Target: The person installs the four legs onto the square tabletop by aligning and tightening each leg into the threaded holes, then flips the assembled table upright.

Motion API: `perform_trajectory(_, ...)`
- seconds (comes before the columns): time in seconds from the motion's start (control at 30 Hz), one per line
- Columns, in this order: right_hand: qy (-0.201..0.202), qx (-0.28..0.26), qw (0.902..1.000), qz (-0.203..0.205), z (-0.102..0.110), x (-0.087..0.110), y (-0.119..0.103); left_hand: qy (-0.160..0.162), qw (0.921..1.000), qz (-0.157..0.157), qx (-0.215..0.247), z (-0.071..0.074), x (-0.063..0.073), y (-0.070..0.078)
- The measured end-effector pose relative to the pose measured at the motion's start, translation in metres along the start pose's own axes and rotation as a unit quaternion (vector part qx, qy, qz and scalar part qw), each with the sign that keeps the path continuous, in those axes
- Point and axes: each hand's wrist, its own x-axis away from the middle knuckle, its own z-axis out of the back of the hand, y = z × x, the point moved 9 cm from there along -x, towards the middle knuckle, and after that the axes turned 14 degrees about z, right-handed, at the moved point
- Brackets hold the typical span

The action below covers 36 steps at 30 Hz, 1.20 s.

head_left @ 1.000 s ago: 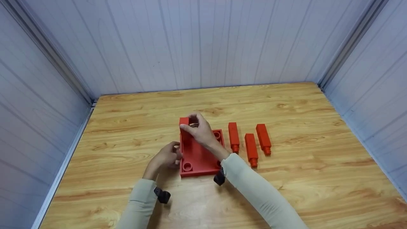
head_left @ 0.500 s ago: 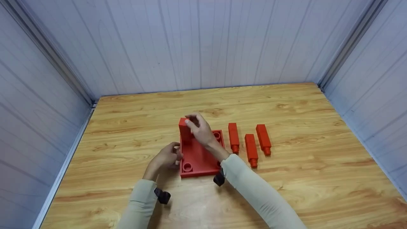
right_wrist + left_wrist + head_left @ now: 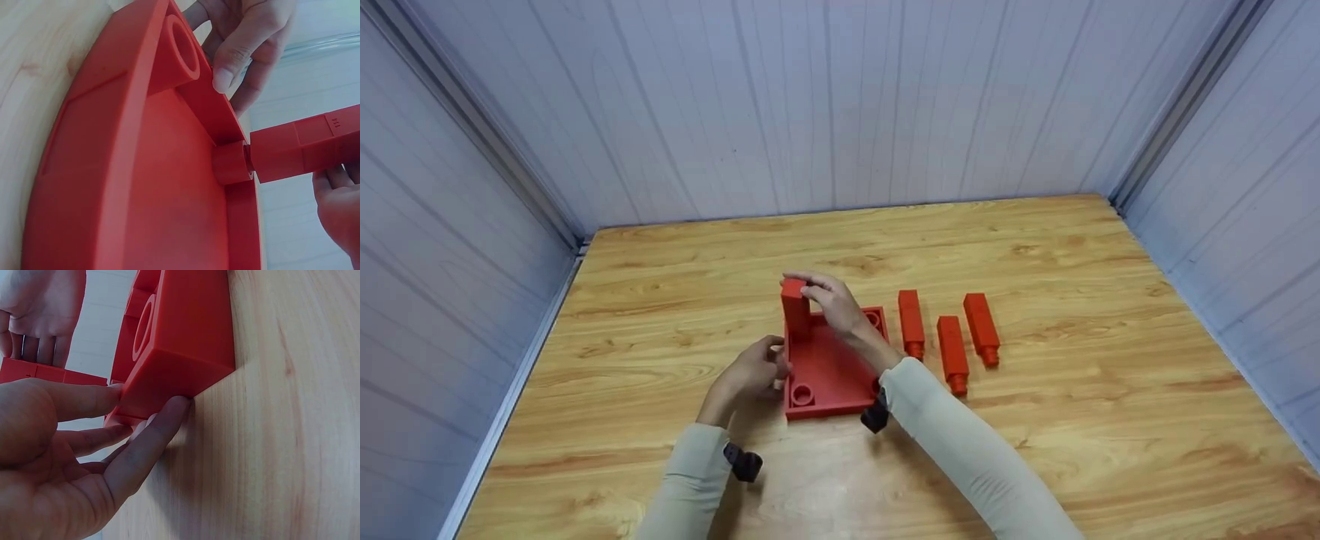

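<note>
An upturned red tabletop (image 3: 834, 371) with round corner sockets lies on the wooden table. One red table leg (image 3: 795, 311) stands upright at its far left corner; in the right wrist view, the neck of that leg (image 3: 289, 147) sits in the socket with a narrow gap at the joint. Near the leg's top, my right hand (image 3: 840, 309) pinches it, fingers stretched across the far side and thumb on the near right side. My left hand (image 3: 751, 369) grips the tabletop's left wall, its thumb (image 3: 223, 79) at the rim and other fingers outside and below.
Right of the tabletop lie three more red legs: a left one (image 3: 911, 322), a middle one (image 3: 952, 352) and a right one (image 3: 981, 326), their narrow ends toward me. Pale panel walls (image 3: 840, 105) enclose the wooden table (image 3: 660, 300) at the back and sides.
My right hand has shifted its fingers round the leg's top, from a grip at its side to fingers across the back. The leg has turned a little. The left hand stays put.
</note>
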Motion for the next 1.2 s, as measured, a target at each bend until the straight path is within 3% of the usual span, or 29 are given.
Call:
perform_trajectory(0.5, -0.028, -0.008, 0.9995, -0.01, -0.003, -0.002, 0.001, 0.0, 0.9996, -0.026, -0.006, 0.001, 0.002, 0.004)
perform_trajectory(0.8, -0.002, -0.024, 0.9996, -0.012, 0.001, 0.003, 0.003, 0.003, 0.9998, -0.018, -0.002, 0.0, 0.002, 0.003)
perform_trajectory(1.03, 0.006, 0.003, 1.0, -0.004, 0.003, 0.004, 0.002, -0.006, 0.9996, -0.026, 0.013, -0.001, 0.004, 0.004)
perform_trajectory(1.2, 0.016, 0.009, 0.9998, -0.013, 0.008, 0.003, 0.021, -0.01, 0.9993, -0.033, 0.016, -0.001, 0.004, 0.005)
